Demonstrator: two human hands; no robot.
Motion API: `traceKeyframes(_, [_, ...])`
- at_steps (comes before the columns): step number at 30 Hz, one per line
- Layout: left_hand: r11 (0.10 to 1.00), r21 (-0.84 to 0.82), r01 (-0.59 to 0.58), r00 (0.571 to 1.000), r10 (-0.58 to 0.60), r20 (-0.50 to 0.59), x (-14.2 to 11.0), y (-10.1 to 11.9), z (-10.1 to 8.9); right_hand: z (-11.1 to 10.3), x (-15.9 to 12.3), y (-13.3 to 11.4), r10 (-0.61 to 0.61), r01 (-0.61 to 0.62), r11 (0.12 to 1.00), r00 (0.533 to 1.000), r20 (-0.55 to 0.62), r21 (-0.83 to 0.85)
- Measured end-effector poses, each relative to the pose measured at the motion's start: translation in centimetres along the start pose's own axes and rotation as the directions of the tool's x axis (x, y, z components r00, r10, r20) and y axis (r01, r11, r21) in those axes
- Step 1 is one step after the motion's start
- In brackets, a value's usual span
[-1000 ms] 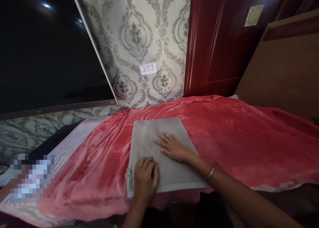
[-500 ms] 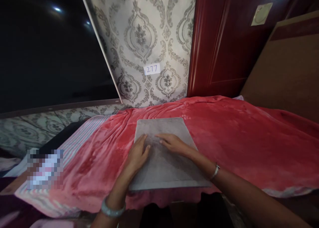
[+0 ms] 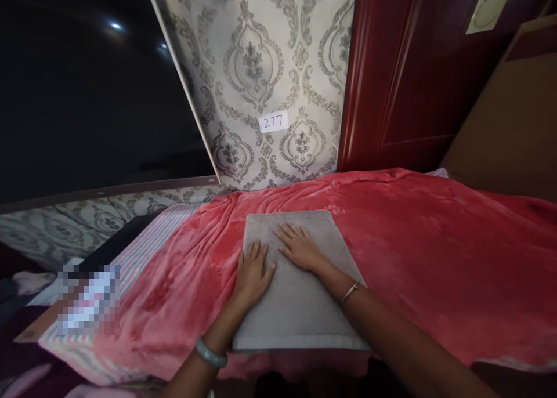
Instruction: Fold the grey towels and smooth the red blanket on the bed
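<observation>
A grey cloth (image 3: 300, 311), roughly rectangular and looking like a towel, lies flat on a red plush blanket (image 3: 418, 259). My left hand (image 3: 253, 275) rests palm down on the cloth's left edge, fingers spread. Higher on the cloth, near its middle, my right hand (image 3: 301, 247) lies palm down with the fingers apart. Neither hand grips anything. The cloth's lower right corner is partly covered by my right forearm.
A large dark screen (image 3: 96, 96) stands at the left. Behind the blanket are patterned wallpaper (image 3: 256, 67) with a paper label (image 3: 273, 121) reading 277, and a dark red door panel (image 3: 404, 84). A big cardboard sheet (image 3: 517, 114) leans at the right. Striped fabric (image 3: 161, 235) shows beneath the blanket.
Both hands have flattened and spread their fingers on the cloth. The view has shifted slightly, so most things sit a little further right.
</observation>
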State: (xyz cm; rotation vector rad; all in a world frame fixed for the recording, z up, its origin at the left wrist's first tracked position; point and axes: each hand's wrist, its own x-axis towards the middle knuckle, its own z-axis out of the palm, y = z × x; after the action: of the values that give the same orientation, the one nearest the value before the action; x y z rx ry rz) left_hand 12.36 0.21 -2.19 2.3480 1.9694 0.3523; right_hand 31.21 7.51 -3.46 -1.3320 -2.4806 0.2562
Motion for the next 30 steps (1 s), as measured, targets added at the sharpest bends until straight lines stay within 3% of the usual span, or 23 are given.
traceKeyframes(5, [0.996, -0.064, -0.067, 0.998, 0.066, -0.006, 5.2, -0.5, -1.5, 0.1, 0.1, -0.1, -0.004, 0.004, 1.000, 1.000, -0.015, 0.010])
traceKeyframes(9, [0.998, 0.046, -0.038, 0.999, 0.038, 0.004, 8.6, -0.8, -1.0, 0.1, 0.1, -0.1, 0.000, 0.000, 1.000, 1.000, -0.017, 0.005])
traceKeyframes(13, [0.986, 0.166, -0.001, 0.996, 0.015, -0.083, 8.8, -1.0, 0.7, 0.2, 0.1, -0.2, 0.009, -0.009, 1.000, 1.000, -0.009, 0.006])
traceKeyframes(17, [0.974, 0.225, 0.023, 0.989, 0.010, -0.144, 8.3, -1.2, 1.2, -0.2, 0.3, -0.4, 0.001, -0.001, 1.000, 1.000, 0.005, 0.010])
traceKeyframes(20, [0.971, 0.238, 0.013, 0.990, 0.022, -0.140, 8.5, -1.3, 1.0, -1.3, 1.0, 0.2, 0.019, -0.020, 1.000, 0.999, 0.034, 0.013])
traceKeyframes(24, [0.971, 0.239, -0.008, 0.992, 0.038, -0.121, 8.8, -1.7, 1.1, -2.7, 1.6, 2.8, 0.183, -0.182, 0.980, 0.983, 0.013, -0.082])
traceKeyframes(30, [0.974, 0.225, -0.002, 0.997, 0.019, -0.074, 8.9, -1.8, 1.2, -2.1, 1.1, 5.3, 0.214, -0.216, 0.969, 0.976, -0.025, -0.123])
